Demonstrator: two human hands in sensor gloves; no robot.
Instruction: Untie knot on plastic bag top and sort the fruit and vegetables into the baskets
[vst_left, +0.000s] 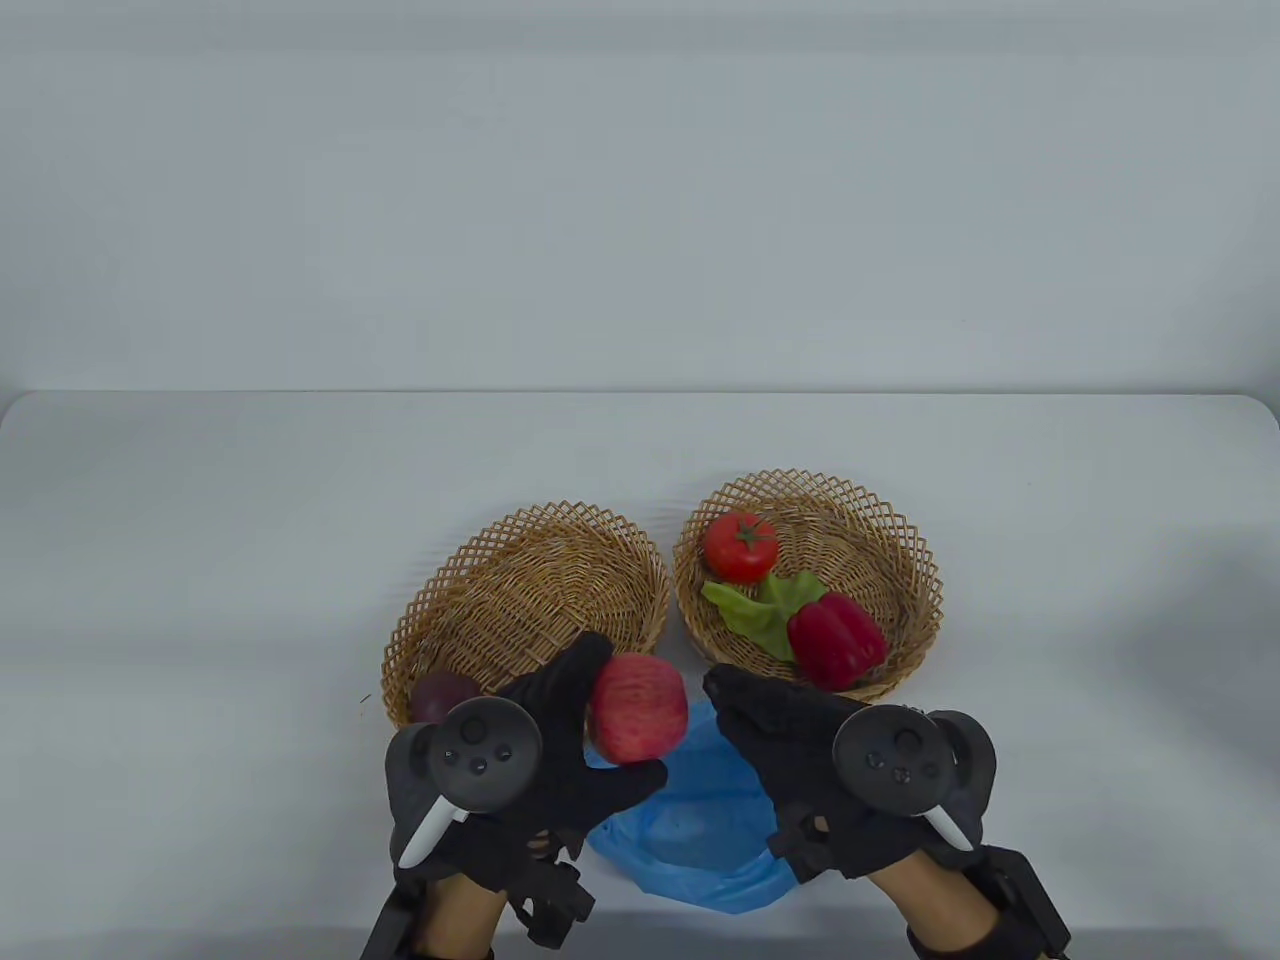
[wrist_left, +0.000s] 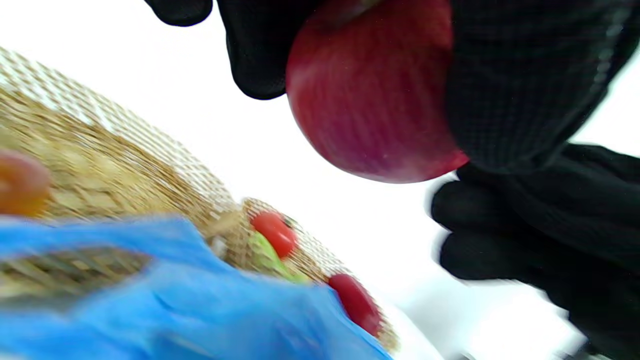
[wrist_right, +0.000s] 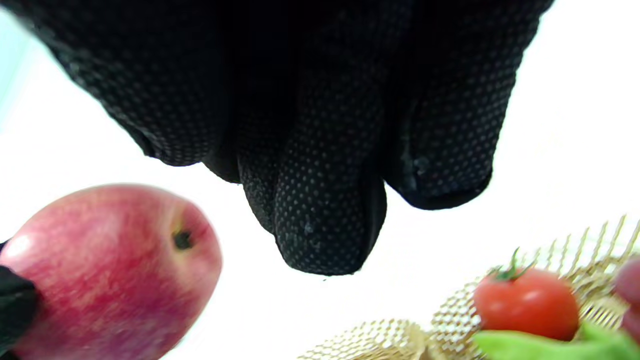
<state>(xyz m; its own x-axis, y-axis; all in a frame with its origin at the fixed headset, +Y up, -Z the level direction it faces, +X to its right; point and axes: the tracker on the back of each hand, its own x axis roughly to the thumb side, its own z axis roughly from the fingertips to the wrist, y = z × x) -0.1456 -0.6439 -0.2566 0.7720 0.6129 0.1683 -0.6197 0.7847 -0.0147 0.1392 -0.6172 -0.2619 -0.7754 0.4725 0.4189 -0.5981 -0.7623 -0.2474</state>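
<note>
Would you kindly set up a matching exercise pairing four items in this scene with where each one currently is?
Things:
1. apple
2. tomato
3. dark purple fruit
4. blue plastic bag

Places:
A. in the left basket, near its front rim
B. on the table between the two hands
C. held in the left hand
D. in the right basket with the red pepper and lettuce leaf

Pairs: 1-C, 2-D, 3-A, 4-B

You have no readable text, label, brand, number or sign anywhere in these three views.
</note>
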